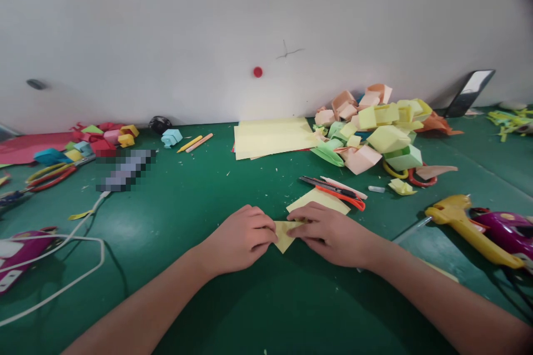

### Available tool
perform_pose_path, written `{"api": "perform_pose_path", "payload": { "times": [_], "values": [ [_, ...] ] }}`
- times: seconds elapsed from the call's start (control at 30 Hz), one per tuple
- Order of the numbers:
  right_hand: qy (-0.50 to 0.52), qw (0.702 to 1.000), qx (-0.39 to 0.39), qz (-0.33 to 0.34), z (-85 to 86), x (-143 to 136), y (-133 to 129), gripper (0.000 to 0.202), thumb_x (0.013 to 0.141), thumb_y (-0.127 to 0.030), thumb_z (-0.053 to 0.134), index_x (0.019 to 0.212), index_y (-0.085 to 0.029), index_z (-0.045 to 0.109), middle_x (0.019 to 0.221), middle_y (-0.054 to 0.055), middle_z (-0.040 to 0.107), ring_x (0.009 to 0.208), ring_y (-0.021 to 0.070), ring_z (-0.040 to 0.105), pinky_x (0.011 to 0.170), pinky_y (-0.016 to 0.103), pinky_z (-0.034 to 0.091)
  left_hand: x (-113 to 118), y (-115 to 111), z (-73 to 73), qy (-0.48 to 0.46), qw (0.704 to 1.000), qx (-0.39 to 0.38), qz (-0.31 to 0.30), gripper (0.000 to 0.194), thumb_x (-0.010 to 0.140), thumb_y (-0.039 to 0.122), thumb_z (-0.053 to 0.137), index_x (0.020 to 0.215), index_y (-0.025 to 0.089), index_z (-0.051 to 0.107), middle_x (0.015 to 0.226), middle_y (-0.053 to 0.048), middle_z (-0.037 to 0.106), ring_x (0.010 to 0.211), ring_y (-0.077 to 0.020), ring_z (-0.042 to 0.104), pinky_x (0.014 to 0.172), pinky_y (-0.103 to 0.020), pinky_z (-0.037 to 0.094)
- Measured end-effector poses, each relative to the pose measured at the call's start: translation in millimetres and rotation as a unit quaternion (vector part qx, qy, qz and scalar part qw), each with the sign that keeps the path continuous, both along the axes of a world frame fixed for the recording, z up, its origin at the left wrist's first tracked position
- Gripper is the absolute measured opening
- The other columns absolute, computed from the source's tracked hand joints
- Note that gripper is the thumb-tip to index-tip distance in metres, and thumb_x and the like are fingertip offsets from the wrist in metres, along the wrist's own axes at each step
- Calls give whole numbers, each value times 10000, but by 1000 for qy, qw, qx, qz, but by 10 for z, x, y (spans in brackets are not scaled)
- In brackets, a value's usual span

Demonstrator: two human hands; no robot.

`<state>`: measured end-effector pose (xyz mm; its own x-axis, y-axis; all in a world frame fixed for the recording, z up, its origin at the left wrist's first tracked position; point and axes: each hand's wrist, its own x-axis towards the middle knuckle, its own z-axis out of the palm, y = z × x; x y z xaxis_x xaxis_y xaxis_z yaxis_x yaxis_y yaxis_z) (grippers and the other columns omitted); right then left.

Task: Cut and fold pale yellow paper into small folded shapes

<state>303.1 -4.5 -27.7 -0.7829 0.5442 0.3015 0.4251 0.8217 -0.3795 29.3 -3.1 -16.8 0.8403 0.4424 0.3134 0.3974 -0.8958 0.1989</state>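
A small piece of folded yellow paper [283, 240] lies on the green table, its point toward me. My left hand [244, 237] holds its left end, fingers closed and bent over the edge. On the other end the fingers of my right hand [327, 233] are bent together and press the paper. Just beyond my right hand, another pale yellow sheet [307, 199] lies partly under a utility knife with orange trim [339, 191]. The fingertips hide both ends of the folded piece.
Yellow sheets [272, 138] are stacked by the white partition [187, 39]. Folded paper pieces [385, 127] pile up at back right. A yellow glue gun [470, 227] lies at right. At left are scissors [52, 176], a blurred phone-like device [127, 171] and a white cable [102, 252].
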Motion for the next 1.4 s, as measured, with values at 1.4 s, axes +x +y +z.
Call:
{"api": "perform_pose_path", "payload": {
  "times": [1.4],
  "values": [
    [-30, 998, 44, 23, 23, -28, 1, 342, 924, -79, 536, 1117, -268, 746, 1284, 80, 667, 1045, 230, 598, 920, 411, 516, 7, -39, 14, 20, 999, -24, 35, 164, 939, 128, 539, 919, 200, 685, 1149, -65, 656, 997, -190, 621, 874, -362, 451]
  ]
}}
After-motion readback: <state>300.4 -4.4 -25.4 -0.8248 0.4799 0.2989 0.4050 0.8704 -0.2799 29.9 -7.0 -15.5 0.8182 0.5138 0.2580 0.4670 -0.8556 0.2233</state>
